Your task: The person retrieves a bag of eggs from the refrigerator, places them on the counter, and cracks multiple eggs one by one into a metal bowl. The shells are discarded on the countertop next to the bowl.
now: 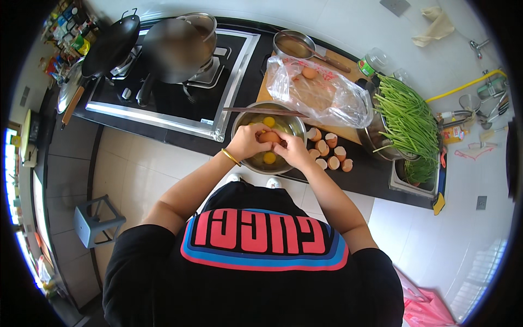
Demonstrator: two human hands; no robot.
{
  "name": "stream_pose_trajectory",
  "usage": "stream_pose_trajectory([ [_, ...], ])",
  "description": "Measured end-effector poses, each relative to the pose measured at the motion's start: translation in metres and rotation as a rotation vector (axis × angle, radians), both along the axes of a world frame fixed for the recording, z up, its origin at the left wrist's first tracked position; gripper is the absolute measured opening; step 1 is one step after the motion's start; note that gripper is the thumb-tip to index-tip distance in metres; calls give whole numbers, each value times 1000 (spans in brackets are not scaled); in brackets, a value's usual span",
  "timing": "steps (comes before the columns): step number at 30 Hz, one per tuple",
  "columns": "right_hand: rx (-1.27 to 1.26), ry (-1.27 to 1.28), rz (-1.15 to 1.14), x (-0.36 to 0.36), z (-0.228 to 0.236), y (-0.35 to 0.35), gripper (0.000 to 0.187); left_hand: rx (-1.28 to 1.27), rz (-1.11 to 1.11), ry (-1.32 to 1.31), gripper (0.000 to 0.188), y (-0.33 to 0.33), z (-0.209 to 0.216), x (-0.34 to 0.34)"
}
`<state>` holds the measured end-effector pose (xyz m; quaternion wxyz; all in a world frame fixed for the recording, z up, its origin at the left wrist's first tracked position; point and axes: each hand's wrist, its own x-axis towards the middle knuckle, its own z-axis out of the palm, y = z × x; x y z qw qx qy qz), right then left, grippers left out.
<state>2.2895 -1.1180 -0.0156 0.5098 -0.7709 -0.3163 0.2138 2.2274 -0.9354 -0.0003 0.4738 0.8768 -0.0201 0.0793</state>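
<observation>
Over a steel bowl [300,126] I hold a brown egg [269,137] between both hands. My left hand [248,143], with a yellow bangle at its wrist, closes on the egg from the left. From the right, the fingers of my right hand [292,150] grip the same egg. Whether its shell is cracked I cannot tell. Several yolks [269,158] lie in clear egg white in the bowl below. A pair of chopsticks [266,111] rests across the bowl's far rim. Several broken eggshells [330,151] sit on the dark counter just right of the bowl.
A clear plastic bag [327,106] with a whole egg [309,72] covers part of a cutting board [271,90]. Green stalks [408,111] fill the right side by the sink [417,188]. Pans stand on the stove [163,109] at left; a stool [98,220] is on the floor.
</observation>
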Motion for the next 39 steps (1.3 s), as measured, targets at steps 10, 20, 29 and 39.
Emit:
stream_pose_trajectory([
  [10,-7,48,34,0,20,1,52,20,-120,152,41,12,29,9],
  [20,-38,-183,-23,5,21,8,53,139,-38,32,42,-2,28,9],
  [29,29,-448,21,8,14,3,55,172,-128,-186,47,5,13,10],
  [39,46,-628,21,12,33,4,56,547,-138,-340,51,9,36,13],
])
